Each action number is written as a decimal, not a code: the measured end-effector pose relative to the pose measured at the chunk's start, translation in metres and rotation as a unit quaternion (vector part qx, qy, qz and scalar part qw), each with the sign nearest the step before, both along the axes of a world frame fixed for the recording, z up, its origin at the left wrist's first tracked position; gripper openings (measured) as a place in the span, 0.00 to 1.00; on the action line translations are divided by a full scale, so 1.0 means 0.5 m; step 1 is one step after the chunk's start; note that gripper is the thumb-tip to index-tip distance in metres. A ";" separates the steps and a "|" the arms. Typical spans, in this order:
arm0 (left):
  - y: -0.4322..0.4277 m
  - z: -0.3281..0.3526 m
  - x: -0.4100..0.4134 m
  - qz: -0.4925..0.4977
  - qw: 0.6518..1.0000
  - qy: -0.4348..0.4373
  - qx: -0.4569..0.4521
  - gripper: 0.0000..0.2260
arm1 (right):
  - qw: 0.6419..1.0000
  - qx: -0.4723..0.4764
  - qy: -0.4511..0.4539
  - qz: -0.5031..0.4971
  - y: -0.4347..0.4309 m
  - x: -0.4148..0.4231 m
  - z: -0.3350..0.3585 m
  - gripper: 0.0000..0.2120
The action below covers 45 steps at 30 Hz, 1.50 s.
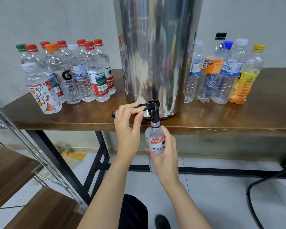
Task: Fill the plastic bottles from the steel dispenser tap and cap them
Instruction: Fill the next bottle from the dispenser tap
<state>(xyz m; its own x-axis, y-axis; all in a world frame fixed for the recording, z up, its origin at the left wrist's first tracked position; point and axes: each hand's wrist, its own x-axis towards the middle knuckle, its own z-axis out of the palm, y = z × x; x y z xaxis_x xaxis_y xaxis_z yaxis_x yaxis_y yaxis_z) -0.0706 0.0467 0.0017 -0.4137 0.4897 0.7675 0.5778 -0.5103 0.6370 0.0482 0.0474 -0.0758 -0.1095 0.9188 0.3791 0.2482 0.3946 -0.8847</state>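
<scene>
A tall steel dispenser (157,52) stands on the wooden table (221,116), its black tap (153,111) hanging over the front edge. My left hand (129,128) pinches the tap's black lever (143,106) between thumb and fingers. My right hand (165,152) grips an uncapped clear bottle (155,139) with a white and red label, its open neck right under the spout. A black cap (114,113) lies on the table left of the tap. Several capped bottles (69,75) stand left of the dispenser; several more bottles (221,75) stand at its right.
A metal-framed wooden shelf unit (23,179) stands at the lower left. Black table legs and a crossbar (102,156) run under the table. A black chair base (271,187) is at the right. Yellow plastic wrapping (73,154) lies on the tiled floor.
</scene>
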 end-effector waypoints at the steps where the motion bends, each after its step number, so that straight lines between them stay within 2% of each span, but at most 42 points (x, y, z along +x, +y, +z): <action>1: 0.000 0.000 0.000 0.000 1.000 0.000 0.000 0.04 | 1.000 0.001 0.000 -0.001 0.000 0.000 0.001 0.43; 17: 0.000 0.001 0.000 -0.002 1.000 -0.006 0.002 0.06 | 1.000 0.001 -0.004 -0.006 -0.001 0.001 0.002 0.43; 45: 0.000 0.001 -0.001 -0.005 1.000 -0.002 -0.005 0.03 | 1.000 0.006 -0.008 0.001 0.003 0.003 0.000 0.42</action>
